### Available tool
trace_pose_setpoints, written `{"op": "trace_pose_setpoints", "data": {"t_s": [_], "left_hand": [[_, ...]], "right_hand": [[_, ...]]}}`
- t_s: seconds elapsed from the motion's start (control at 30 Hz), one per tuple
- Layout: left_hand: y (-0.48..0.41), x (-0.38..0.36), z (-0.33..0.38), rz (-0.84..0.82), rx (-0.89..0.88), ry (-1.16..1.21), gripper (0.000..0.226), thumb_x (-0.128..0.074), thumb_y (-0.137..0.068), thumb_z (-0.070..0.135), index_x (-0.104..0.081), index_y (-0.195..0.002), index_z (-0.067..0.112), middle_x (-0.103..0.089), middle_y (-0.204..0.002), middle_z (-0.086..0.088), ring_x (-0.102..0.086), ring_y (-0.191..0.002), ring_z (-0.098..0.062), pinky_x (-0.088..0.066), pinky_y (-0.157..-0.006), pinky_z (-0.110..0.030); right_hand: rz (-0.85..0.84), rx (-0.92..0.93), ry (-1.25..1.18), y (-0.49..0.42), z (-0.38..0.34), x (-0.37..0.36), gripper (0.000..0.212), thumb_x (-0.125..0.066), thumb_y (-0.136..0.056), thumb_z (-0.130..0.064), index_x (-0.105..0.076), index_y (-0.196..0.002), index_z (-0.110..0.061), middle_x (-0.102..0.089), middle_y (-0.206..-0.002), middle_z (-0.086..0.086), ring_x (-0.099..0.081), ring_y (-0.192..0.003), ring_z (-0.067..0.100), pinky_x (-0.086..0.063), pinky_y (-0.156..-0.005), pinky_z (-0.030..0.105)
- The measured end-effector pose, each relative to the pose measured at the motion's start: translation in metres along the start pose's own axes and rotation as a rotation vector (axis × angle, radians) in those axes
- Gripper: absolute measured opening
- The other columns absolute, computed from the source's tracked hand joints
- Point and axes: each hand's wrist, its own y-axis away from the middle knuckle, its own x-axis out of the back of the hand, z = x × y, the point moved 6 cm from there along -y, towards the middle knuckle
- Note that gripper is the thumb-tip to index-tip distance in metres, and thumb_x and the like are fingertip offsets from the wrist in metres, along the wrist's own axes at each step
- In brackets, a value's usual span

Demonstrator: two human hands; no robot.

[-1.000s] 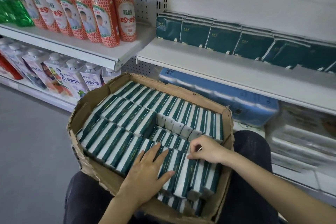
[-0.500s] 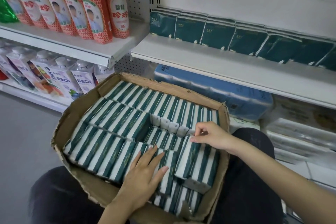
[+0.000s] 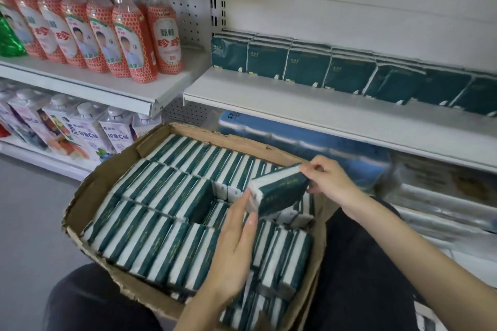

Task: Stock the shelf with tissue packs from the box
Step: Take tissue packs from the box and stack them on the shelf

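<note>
Tissue pack (image 3: 282, 192), glossy green-white brick, pinch grip of right hand (image 3: 330, 182); left hand (image 3: 231, 250) flat, touching end.

White shelf (image 3: 309, 113): a row of dark green tissue packs (image 3: 306, 69) stands along its back. Left of shelf: second board (image 3: 102, 86) carrying red-labelled bottles (image 3: 134, 43). Below shelf: blue wrapped bundle (image 3: 309, 147). Below-left of shelf: low board with white cartons (image 3: 88, 131), grey floor (image 3: 29, 217) beside it. In front of shelf: cardboard box (image 3: 88, 196) on a person's lap.
</note>
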Motion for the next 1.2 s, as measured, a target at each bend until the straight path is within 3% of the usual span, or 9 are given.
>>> {"op": "trace_pose_setpoints", "data": {"t_s": [0.07, 0.17, 0.33, 0.43, 0.53, 0.63, 0.9, 1.07, 1.2], "left_hand": [[-0.008, -0.008, 0.013, -0.006, -0.032, -0.003, 0.061, -0.021, -0.082, 0.079, -0.009, -0.138, 0.06, -0.01, -0.147, 0.043, -0.007, -0.136, 0.021, -0.009, -0.113, -0.015], [-0.019, -0.018, 0.037, -0.006, -0.047, 0.03, 0.046, -0.016, -0.088, 0.076, -0.007, -0.131, 0.064, -0.007, -0.139, 0.05, -0.007, -0.132, 0.026, -0.008, -0.113, -0.015], [-0.033, -0.036, 0.084, -0.008, -0.097, 0.089, 0.053, -0.021, -0.082, 0.063, -0.011, -0.134, 0.056, -0.011, -0.14, 0.042, -0.011, -0.132, 0.022, -0.008, -0.1, 0.003], [-0.042, -0.052, 0.108, -0.038, -0.131, 0.081, 0.061, -0.02, -0.082, 0.063, -0.009, -0.141, 0.05, -0.009, -0.137, 0.044, -0.009, -0.129, 0.023, -0.008, -0.089, 0.011], [-0.057, -0.068, 0.131, -0.058, -0.151, 0.078, 0.066, -0.021, -0.084, 0.065, -0.013, -0.147, 0.047, -0.012, -0.144, 0.037, -0.011, -0.135, 0.016, -0.008, -0.107, -0.008], [-0.072, -0.085, 0.153, -0.088, -0.16, 0.096, 0.07, -0.021, -0.083, 0.064, -0.019, -0.149, 0.04, -0.02, -0.145, 0.032, -0.016, -0.133, 0.014, -0.011, -0.107, -0.013], [-0.117, -0.146, 0.185, -0.246, -0.173, 0.078, 0.069, -0.025, -0.086, 0.067, -0.025, -0.148, 0.039, -0.027, -0.152, 0.02, -0.024, -0.137, 0.002, -0.019, -0.119, -0.032], [-0.162, -0.178, 0.194, -0.318, -0.198, 0.006, 0.064, -0.027, -0.093, 0.06, -0.015, -0.152, 0.037, -0.033, -0.152, 0.008, -0.031, -0.139, -0.011, -0.022, -0.112, -0.027], [-0.218, -0.194, 0.21, -0.304, -0.396, -0.242, 0.071, -0.029, -0.092, 0.06, -0.014, -0.153, 0.027, -0.029, -0.156, 0.004, -0.032, -0.138, -0.008, -0.023, -0.113, -0.027]], "right_hand": [[0.038, -0.009, -0.102, 0.005, -0.003, 0.013, 0.021, -0.06, -0.094, -0.021, -0.052, -0.079, -0.009, -0.056, -0.083, 0.009, -0.061, -0.086, 0.028, -0.057, -0.08, 0.045], [0.058, 0.08, -0.151, 0.017, -0.014, 0.033, 0.018, -0.064, -0.09, -0.024, -0.052, -0.092, -0.011, -0.061, -0.092, 0.005, -0.064, -0.093, 0.022, -0.057, -0.082, 0.035], [0.045, 0.266, 0.024, 0.028, -0.028, 0.071, 0.061, -0.077, -0.078, -0.02, -0.038, -0.125, -0.026, -0.059, -0.103, -0.006, -0.059, -0.089, 0.003, -0.048, -0.072, 0.012], [0.139, 0.354, 0.12, 0.028, -0.037, 0.101, 0.058, -0.081, -0.074, -0.023, -0.045, -0.121, -0.028, -0.059, -0.103, -0.007, -0.058, -0.088, 0.01, -0.047, -0.072, 0.018], [0.231, 0.365, 0.116, 0.027, -0.043, 0.13, 0.047, -0.081, -0.074, -0.022, -0.052, -0.111, -0.023, -0.059, -0.094, -0.009, -0.057, -0.08, 0.012, -0.044, -0.065, 0.013], [0.324, 0.337, 0.087, 0.026, -0.041, 0.159, 0.047, -0.082, -0.072, -0.022, -0.052, -0.108, -0.021, -0.059, -0.089, -0.006, -0.054, -0.071, 0.01, -0.044, -0.058, 0.011], [0.568, 0.255, -0.02, 0.02, -0.007, 0.235, 0.05, -0.085, -0.068, -0.028, -0.06, -0.11, -0.017, -0.067, -0.1, 0.0, -0.06, -0.077, 0.017, -0.051, -0.068, 0.029], [0.683, 0.25, -0.021, 0.0, 0.01, 0.281, 0.04, -0.083, -0.071, -0.025, -0.063, -0.106, -0.019, -0.068, -0.095, -0.002, -0.06, -0.077, 0.016, -0.047, -0.065, 0.023], [0.764, 0.215, -0.043, -0.027, 0.04, 0.323, 0.036, -0.081, -0.073, -0.024, -0.063, -0.103, -0.016, -0.067, -0.093, 0.003, -0.062, -0.083, 0.025, -0.052, -0.072, 0.034]]}}
